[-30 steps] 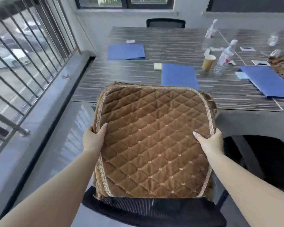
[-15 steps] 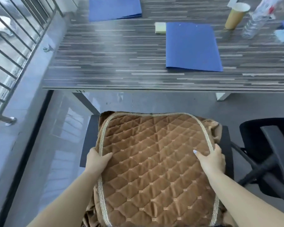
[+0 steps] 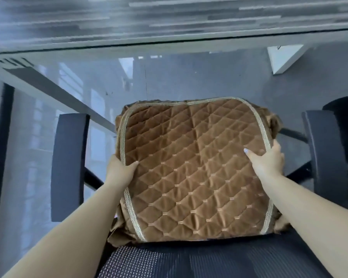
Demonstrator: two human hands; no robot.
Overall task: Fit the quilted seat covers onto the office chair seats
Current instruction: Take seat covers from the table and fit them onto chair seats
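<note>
A brown quilted seat cover [image 3: 193,169] with a tan braided border lies flat between the armrests of a black office chair, hiding the seat under it. My left hand [image 3: 120,170] grips its left edge, thumb on top. My right hand [image 3: 267,159] grips its right edge, thumb on the quilting. The chair's mesh backrest top [image 3: 189,259] is at the bottom of the view, below the cover's near edge. Loose brown skirt fabric bunches at the cover's near left and right corners.
The chair's black left armrest [image 3: 68,165] and right armrest [image 3: 325,155] flank the cover. The striped table edge [image 3: 169,43] runs across the top, with a white table leg [image 3: 283,61] at the upper right. A second black chair [image 3: 346,133] stands at the right. Grey glossy floor lies beneath.
The cover has come down from in front of the table to between the armrests. My view has tilted further down, so the tabletop items are out of sight. Both hands keep their grips.
</note>
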